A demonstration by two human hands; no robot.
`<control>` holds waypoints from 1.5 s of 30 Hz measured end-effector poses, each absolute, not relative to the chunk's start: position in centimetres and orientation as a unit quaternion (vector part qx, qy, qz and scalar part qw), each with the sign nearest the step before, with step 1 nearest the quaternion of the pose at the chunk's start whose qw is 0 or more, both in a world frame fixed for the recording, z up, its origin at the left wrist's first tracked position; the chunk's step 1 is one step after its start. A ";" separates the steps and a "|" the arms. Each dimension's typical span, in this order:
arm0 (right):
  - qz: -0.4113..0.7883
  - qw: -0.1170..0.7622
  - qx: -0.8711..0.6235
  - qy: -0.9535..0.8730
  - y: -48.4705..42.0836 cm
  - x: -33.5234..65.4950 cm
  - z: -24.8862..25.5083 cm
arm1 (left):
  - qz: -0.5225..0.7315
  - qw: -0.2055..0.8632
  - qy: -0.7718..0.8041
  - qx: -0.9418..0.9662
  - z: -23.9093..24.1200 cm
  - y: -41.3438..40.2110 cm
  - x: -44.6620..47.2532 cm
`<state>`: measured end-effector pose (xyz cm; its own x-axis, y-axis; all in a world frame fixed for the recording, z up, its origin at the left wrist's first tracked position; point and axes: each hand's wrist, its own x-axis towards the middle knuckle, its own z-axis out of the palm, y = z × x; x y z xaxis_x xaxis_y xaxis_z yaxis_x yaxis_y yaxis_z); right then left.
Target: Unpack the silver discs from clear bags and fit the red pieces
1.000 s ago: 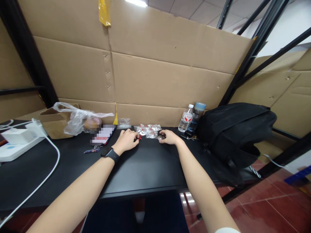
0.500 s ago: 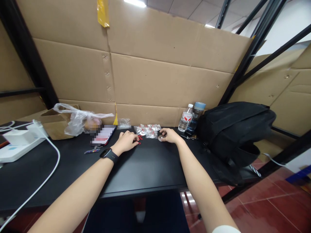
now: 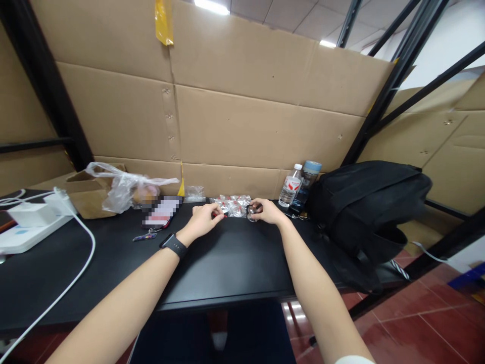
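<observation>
My left hand (image 3: 205,219), with a black watch (image 3: 173,244) on its wrist, pinches a small red cord-like piece (image 3: 225,216) between thumb and fingers. To its right, my right hand (image 3: 267,211) has its fingers closed on a small round shiny disc (image 3: 251,212), held by the rim near the table. Between the hands and a little behind them lie several small clear plastic bags (image 3: 237,208) with red and silvery pieces inside. More red pieces near my left hand are mostly hidden by its fingers.
A phone (image 3: 162,211) with a strap charm (image 3: 144,236) lies on the black table (image 3: 227,268). Left are a plastic bag (image 3: 119,189), cardboard box (image 3: 83,194) and white power strip (image 3: 36,232). Right stand a water bottle (image 3: 291,187), dark bottle (image 3: 307,184) and black backpack (image 3: 367,212).
My left hand has moved slightly right and lifted a red piece off the table. The disc in my right hand has tilted a little; that hand has hardly moved.
</observation>
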<state>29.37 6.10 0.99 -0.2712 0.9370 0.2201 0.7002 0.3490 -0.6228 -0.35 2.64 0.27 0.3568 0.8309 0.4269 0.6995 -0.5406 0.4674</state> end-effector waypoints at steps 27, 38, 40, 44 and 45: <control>0.384 0.498 -0.298 -0.718 2.3 20.3 1.5 | 0.424 0.049 0.462 0.777 0.9 1.8 0.5; 0.400 0.468 -0.332 -0.715 2.7 20.2 0.7 | 0.417 0.013 0.480 0.772 0.2 1.7 0.8; 0.361 0.440 -0.334 -0.751 2.8 20.6 1.0 | 0.419 0.015 0.486 0.767 0.2 1.7 0.8; 0.317 0.411 -0.339 -0.785 3.1 21.2 1.4 | 0.430 0.022 0.491 0.758 0.4 1.6 0.9; 0.324 0.406 -0.339 -0.785 3.2 21.3 1.4 | 0.431 0.023 0.492 0.756 0.4 1.6 0.9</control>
